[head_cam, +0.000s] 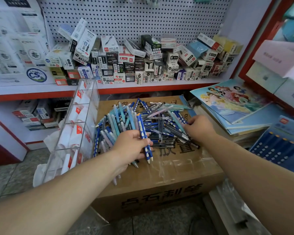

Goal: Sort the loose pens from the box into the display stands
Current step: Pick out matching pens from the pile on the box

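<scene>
Gripping a small bundle of blue pens [143,141], your left hand [132,146] sits at the near left of the pile [143,122]. Fingers and thumb curl round the barrels, tips pointing toward the box's near edge. A few pale pens show beneath that palm; I cannot tell whether they are held.

Your right hand [199,127] is at the pile's right side, fingers curled down among dark and blue pens. The frame does not show whether they have closed on one.

Pile: spread over the top of the box [176,167], from its left edge almost to the right, mostly the far half. Blue dotted, pale teal, lilac and dark barrels, criss-crossed, unsorted.

Stand [81,119]: clear, compartmented, leaning at the box's left edge, just beside the pile. Compartments hold white packets with red labels; no loose pens seen in it.

Judgement: early. You appear to be gathering one kind in the left hand. Nothing placed yet, and nearly all the pile is left.

Beyond: shelf [159,83] with cartons [126,61] behind the box, booklets [231,99] at its right.
</scene>
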A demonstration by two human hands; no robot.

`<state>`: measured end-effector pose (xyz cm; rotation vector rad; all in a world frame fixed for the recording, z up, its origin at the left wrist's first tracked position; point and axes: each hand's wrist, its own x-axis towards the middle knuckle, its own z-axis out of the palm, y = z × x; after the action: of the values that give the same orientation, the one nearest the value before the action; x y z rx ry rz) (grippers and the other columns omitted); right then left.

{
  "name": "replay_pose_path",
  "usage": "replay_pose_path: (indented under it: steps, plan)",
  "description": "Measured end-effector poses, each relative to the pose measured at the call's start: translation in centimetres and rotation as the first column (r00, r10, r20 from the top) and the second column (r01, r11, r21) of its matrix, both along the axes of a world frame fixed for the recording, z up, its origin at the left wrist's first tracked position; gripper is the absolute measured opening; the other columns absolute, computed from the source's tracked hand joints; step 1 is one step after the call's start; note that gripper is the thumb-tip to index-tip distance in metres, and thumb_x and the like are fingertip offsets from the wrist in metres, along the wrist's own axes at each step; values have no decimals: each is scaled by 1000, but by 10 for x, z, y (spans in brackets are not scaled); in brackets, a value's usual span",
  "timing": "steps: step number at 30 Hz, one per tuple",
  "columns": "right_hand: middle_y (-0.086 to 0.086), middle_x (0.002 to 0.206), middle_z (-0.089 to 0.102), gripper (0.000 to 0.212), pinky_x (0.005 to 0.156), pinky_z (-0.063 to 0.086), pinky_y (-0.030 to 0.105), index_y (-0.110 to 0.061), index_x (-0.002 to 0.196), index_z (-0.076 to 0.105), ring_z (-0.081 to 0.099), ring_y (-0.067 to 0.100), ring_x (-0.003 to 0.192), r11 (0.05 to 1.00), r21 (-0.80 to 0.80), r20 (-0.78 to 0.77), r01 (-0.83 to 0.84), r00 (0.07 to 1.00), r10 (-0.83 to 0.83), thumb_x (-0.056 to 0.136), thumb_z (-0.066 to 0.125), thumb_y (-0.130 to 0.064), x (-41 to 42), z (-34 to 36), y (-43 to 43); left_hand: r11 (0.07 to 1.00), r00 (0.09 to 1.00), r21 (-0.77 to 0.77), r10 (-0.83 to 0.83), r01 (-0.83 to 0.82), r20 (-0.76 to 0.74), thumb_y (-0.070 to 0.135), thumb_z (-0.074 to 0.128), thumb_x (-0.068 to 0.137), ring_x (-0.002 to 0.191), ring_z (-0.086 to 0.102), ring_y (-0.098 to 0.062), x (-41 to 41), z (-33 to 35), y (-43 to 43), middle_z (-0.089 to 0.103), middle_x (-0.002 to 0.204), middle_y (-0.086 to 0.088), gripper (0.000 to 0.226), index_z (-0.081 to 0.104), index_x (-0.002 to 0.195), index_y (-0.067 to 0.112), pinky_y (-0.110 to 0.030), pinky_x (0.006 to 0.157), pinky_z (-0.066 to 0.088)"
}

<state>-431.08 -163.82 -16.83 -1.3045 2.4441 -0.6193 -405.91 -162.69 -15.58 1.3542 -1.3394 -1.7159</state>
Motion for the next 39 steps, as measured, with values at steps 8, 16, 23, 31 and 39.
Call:
replay_pose_path:
  steps: [8, 16, 23, 31, 39]
  plan:
    - [3, 97, 66, 16, 84, 57, 37, -15, 95, 70, 64, 22, 94, 990, -71, 243, 125, 964, -105, 87, 81, -22, -11, -6, -1, 1000, 1000, 6, -24, 24, 2, 3, 63, 98, 91, 76, -20, -10, -1, 0, 77, 103, -11, 15, 65, 111, 11, -23, 58, 59]
    - [0, 87, 70, 7, 58, 48, 19, -17, 99, 71, 63, 9, 69, 988, -153, 446, -10, 892, 78, 93, 73, -21, 18, 24, 35, 999, 999, 41, 33, -32, -37, 5, 57, 102, 89, 74, -23, -18, 4, 1, 74, 103, -14, 14, 66, 111, 11, -29, 61, 60]
    - [5, 75, 71, 13, 49, 46, 17, -9, 98, 72, 62, 5, 55, 933, -194, 479, -303, 801, 360, 88, 78, -16, 69, 24, 65, 992, 982, 106, 79, -61, -172, 6, 59, 101, 85, 76, -26, -29, 8, 8, 78, 98, -14, 12, 70, 106, 8, -39, 71, 63]
    - [-3, 74, 73, 10, 60, 57, 25, -22, 86, 75, 67, 9, 63, 887, -240, 311, -395, 834, 455, 89, 77, -31, 64, 25, 61, 998, 992, 57, 47, -41, -116, 9, 67, 96, 77, 77, -18, -30, 6, 7, 78, 99, -13, 10, 69, 106, 7, -29, 60, 59]
    - [2, 94, 71, 21, 87, 58, 48, -21, 107, 68, 67, 25, 88, 997, -74, 138, 30, 990, -19, 94, 68, -38, -3, -4, 31, 998, 997, 53, 36, -32, -69, 6, 64, 98, 92, 77, -23, -26, 0, 5, 79, 100, -8, 13, 67, 110, 9, -35, 63, 63]
